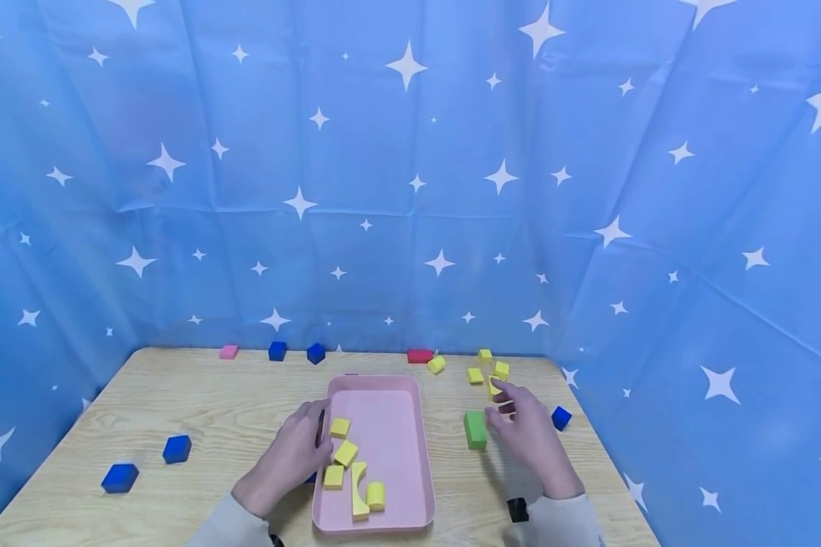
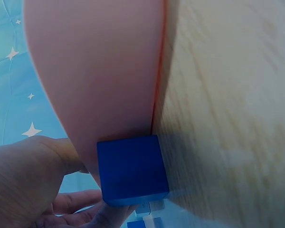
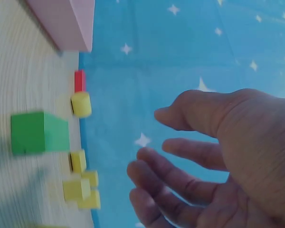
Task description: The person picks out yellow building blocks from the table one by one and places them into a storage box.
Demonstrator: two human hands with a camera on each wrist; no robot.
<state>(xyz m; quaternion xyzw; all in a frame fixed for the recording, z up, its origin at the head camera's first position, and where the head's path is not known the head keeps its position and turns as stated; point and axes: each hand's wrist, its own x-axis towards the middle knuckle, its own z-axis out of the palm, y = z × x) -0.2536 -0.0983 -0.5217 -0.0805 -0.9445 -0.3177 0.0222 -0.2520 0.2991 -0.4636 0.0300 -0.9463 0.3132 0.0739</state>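
My left hand [image 1: 290,454] grips the left rim of a pink tray [image 1: 400,433], its thumb over the edge and fingers outside. Inside the tray, on the left, lie several yellow pieces: cubes [image 1: 345,453], an arch block [image 1: 357,497] and a cylinder [image 1: 375,496]. A blue block [image 2: 133,166] stands right against the tray's outer wall in the left wrist view. Over the right of the table hovers my right hand [image 1: 530,437], fingers loosely bent, holding nothing. A green block [image 1: 475,430] is just left of it, and a yellow block [image 1: 494,388] is partly hidden behind its fingertips.
More yellow blocks [image 1: 475,376], a yellow cylinder [image 1: 436,365] and a red block [image 1: 420,356] lie toward the back right. One blue cube [image 1: 561,418] sits near the right edge. Other blue blocks [image 1: 176,449] and a pink block [image 1: 229,352] are leftward. A starred curtain [image 1: 410,152] encloses the table.
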